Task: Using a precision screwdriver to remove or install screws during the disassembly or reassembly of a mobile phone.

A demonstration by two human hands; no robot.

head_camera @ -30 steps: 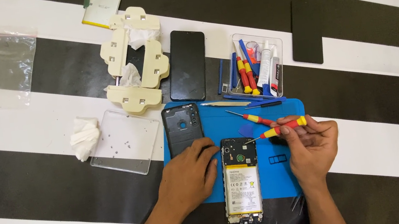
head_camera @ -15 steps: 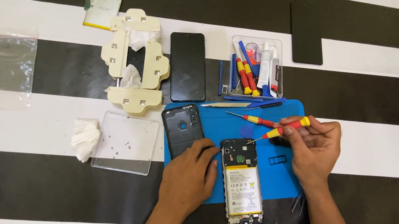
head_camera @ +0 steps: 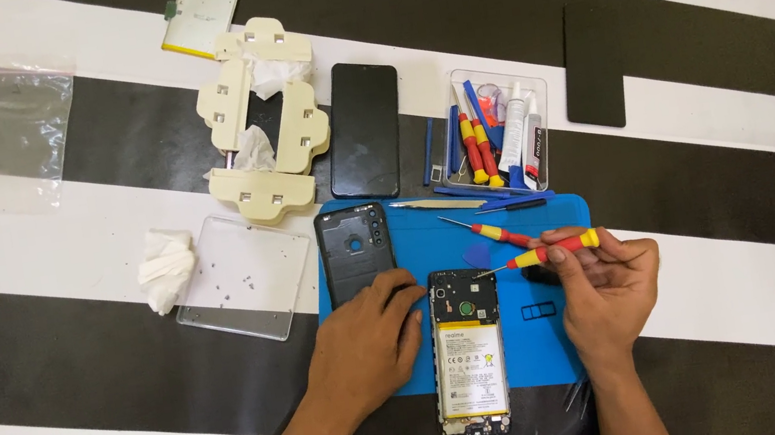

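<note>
On a blue work mat (head_camera: 537, 348) lies an opened smartphone, back removed, battery exposed (head_camera: 468, 353). The left hand (head_camera: 365, 347) rests flat beside it, holding nothing. The right hand (head_camera: 609, 282) grips a red-and-yellow screwdriver (head_camera: 539, 254), tip at the phone's far end. Removed dark back cover (head_camera: 355, 252) lies far-left; internals remain in place.

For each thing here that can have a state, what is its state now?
Opened phone: back off, battery showing.
Back cover: detached, lying beside it.
Left hand: flat beside the phone.
Right hand: gripping the screwdriver.
Tool box: open.
Plastic bag: lying flat.
</note>
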